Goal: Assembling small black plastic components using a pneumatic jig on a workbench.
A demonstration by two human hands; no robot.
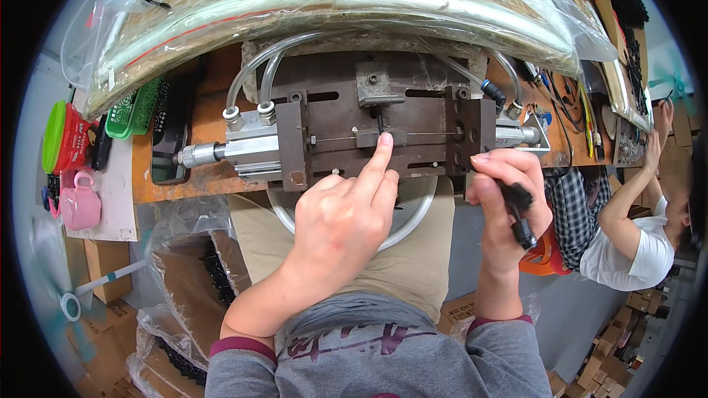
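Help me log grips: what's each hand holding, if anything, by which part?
Right hand: at least one black piece, in the fingers; gripped part unclear. Left hand: nothing visibly held.

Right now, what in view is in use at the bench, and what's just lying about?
Apparently in use:
left hand, index fingertip at the brown metal fixture's middle
right hand, holding a black part
silver cylinders and clear tubes

Apparently lying about:
pink cup
green basket
red tub with green lid
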